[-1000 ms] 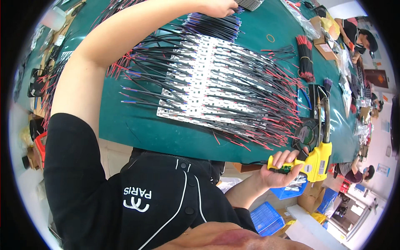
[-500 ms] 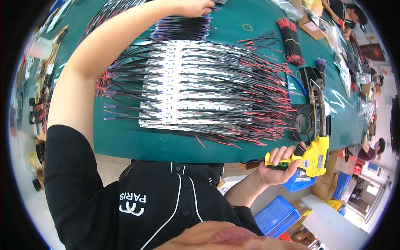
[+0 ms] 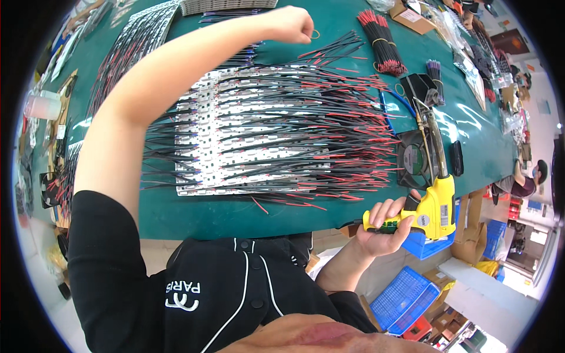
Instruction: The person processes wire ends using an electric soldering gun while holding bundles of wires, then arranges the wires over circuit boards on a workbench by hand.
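A wide spread of white LED strips (image 3: 235, 141) with red and black wires (image 3: 329, 147) soldered to them lies on the green mat (image 3: 206, 215). My left hand (image 3: 291, 25) reaches over the far end of the spread. It is closed in a fist, and nothing shows in it. A small rubber band (image 3: 315, 34) lies just beside it. My right hand (image 3: 385, 228) is off the table's near edge, gripping the handle of a yellow soldering gun (image 3: 434, 203). The gun's long metal tip points away over the mat.
Banded bundles of red wires (image 3: 379, 32) lie at the far right, with a small black fan (image 3: 415, 159) and a black holder (image 3: 421, 88) nearby. A stack of strips (image 3: 226, 5) is at the far edge. Blue crates (image 3: 406, 294) stand below the table. Another person (image 3: 521, 179) works at right.
My left hand has come back from the stack of strips at the far edge and is now a fist over the wire spread. The right hand keeps the soldering gun, hardly moved.
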Demonstrator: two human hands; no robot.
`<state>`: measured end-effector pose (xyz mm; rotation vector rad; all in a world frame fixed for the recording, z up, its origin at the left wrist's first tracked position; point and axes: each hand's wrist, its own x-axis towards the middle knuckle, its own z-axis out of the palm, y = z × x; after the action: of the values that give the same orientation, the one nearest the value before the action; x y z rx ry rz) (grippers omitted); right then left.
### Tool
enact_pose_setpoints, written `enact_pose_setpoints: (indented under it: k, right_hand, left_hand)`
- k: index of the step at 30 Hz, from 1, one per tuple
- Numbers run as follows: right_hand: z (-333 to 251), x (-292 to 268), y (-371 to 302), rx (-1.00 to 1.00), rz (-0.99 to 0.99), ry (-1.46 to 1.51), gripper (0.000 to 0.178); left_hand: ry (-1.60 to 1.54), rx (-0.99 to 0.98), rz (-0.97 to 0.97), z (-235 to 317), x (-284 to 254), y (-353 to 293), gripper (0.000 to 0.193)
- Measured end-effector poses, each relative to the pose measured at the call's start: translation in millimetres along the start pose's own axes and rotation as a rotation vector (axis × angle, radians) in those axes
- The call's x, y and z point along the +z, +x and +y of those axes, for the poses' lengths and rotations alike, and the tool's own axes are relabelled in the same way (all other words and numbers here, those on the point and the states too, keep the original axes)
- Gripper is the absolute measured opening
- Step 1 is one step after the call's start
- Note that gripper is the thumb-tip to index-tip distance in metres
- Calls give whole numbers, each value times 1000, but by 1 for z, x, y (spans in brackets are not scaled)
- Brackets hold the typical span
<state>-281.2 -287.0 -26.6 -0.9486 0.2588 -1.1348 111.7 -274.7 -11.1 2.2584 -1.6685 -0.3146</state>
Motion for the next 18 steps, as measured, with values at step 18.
enact_pose_setpoints:
  k: [18]
  right_hand:
    - [-12,1,-4,-24,70,-68,49]
  left_hand:
    - [-464,-256,24,-38,-9,8,17]
